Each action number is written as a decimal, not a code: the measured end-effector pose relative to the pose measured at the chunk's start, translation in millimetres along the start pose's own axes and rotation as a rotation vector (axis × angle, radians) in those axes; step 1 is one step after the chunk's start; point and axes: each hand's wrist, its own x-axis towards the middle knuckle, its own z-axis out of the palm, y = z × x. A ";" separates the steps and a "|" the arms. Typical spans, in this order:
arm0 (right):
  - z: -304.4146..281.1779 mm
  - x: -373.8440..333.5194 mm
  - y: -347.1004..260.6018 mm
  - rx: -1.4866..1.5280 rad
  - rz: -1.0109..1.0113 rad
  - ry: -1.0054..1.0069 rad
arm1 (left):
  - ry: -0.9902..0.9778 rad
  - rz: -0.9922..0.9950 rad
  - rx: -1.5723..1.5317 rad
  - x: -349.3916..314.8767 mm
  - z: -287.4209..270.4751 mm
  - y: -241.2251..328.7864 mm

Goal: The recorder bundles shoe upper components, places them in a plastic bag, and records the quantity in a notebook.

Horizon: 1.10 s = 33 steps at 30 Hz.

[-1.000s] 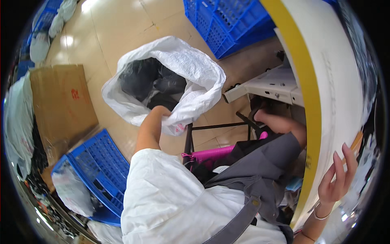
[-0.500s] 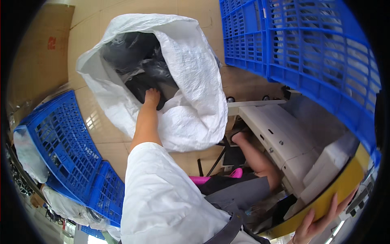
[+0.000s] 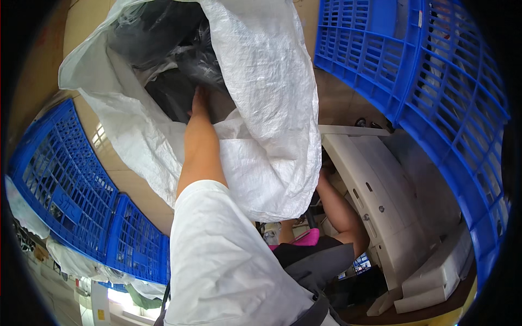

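White sack point(image 3: 261, 81) — crinkled, mouth wide open | dark packages point(image 3: 157, 35) — glossy film, bunched inside it

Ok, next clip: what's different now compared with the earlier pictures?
The left hand has gone from the near rim of the white sack forward and down inside it, to the dark bundles; whether it grips one can't be told. The right hand, visible earlier, is out of view. The sack now fills more of the picture. It still stands open, with blue crates on both sides.
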 end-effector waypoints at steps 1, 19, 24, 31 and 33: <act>2.2 2.2 -2.9 -0.035 -0.010 -0.008 | -0.035 0.066 0.116 1.4 -10.2 5.3; 18.7 8.3 -7.5 0.230 0.145 0.050 | 0.006 -0.120 -0.282 -161.4 -62.3 -86.9; 25.4 22.0 -6.9 0.267 0.059 0.150 | 0.462 -0.570 -0.701 -253.0 -148.5 -198.5; 38.1 2.8 0.7 0.353 0.005 0.536 | 0.838 -0.842 -1.642 -392.2 -195.0 -322.6; 49.5 -1.7 -0.5 0.445 -0.010 0.628 | 1.110 -0.864 -1.508 -442.7 -225.3 -347.4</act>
